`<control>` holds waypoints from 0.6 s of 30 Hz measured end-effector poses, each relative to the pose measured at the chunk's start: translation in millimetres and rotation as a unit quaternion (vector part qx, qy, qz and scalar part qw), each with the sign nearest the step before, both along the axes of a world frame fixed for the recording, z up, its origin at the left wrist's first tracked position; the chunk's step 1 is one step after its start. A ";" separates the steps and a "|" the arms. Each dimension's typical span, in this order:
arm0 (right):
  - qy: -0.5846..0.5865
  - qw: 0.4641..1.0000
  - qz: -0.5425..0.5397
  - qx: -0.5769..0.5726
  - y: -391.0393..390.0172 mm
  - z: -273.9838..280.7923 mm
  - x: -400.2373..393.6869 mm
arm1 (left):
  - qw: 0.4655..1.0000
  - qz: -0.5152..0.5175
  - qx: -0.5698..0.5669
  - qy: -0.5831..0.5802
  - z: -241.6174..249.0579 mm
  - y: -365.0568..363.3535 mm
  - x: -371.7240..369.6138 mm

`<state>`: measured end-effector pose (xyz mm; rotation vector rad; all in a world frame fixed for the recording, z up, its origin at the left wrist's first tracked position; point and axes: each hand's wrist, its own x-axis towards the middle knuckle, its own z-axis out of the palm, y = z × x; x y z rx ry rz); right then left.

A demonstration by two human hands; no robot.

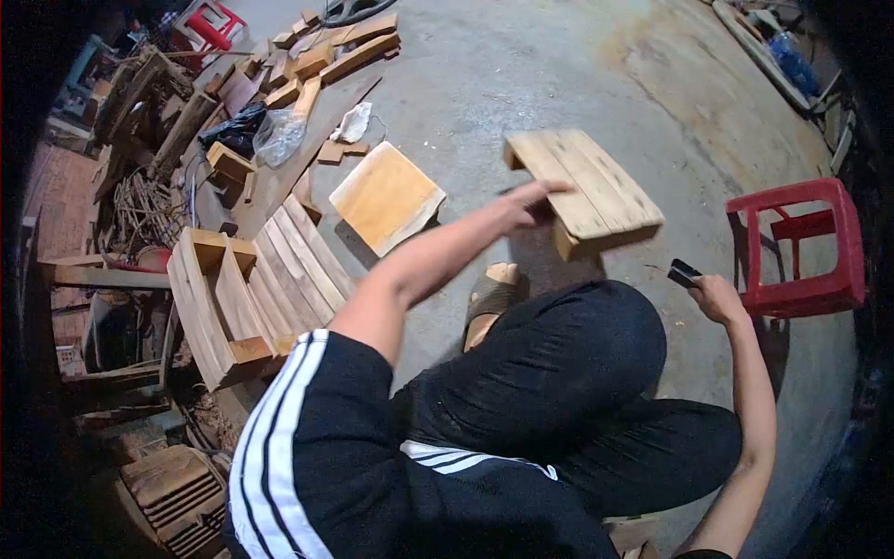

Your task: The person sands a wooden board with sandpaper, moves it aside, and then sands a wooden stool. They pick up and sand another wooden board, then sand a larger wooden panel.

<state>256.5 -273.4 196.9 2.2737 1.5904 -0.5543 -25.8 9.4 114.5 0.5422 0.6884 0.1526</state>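
Observation:
My left hand (533, 203) is closed on the near left edge of a small slatted wooden panel (596, 186) with end pieces underneath, holding it tilted above the floor. In my right hand (719, 298) is a small black-handled tool (684, 273) with a thin tip pointing left; its exact kind I cannot make out. That hand is beside a red plastic stool (801, 303). Left of my legs stands a larger slatted wooden piece (298, 252) with open compartments. A square board with a yellowish top (386, 196) lies beyond my left forearm.
Cut wood blocks (358, 56) are piled at the upper left, near a clear plastic bag (277, 138) and a black bag (240, 128). Scrap wood and sticks (149, 210) crowd the left side. Another red stool (212, 26) stands at the far upper left. The floor is concrete.

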 end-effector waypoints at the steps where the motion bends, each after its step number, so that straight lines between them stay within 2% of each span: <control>1: 0.019 1.000 0.007 -0.020 0.7 -0.6 -1.3 | 0.999 0.002 -0.012 -0.030 7.6 14.1 -12.9; 5: 0.060 0.998 0.007 -0.004 8.2 3.0 -8.3 | 0.992 0.061 0.103 -0.028 40.2 62.8 -65.3; 7: 0.059 0.998 0.008 -0.007 6.2 -1.2 -3.9 | 0.982 0.080 0.171 0.023 46.5 76.9 -109.1; 9: 0.057 0.998 0.007 -0.013 -2.4 -3.0 4.4 | 0.984 0.069 0.165 0.013 29.7 92.1 -166.7; 11: 0.059 0.997 -0.028 -0.046 -6.6 -8.5 9.6 | 0.970 0.117 0.200 0.068 27.6 89.0 -223.0; 14: 0.050 0.996 -0.015 -0.071 -15.4 -18.0 19.2 | 0.959 0.166 0.200 0.110 13.1 73.7 -298.4; 18: 0.049 0.993 -0.032 -0.102 -10.8 -15.6 18.4 | 0.963 0.193 0.154 0.112 -7.8 62.6 -346.2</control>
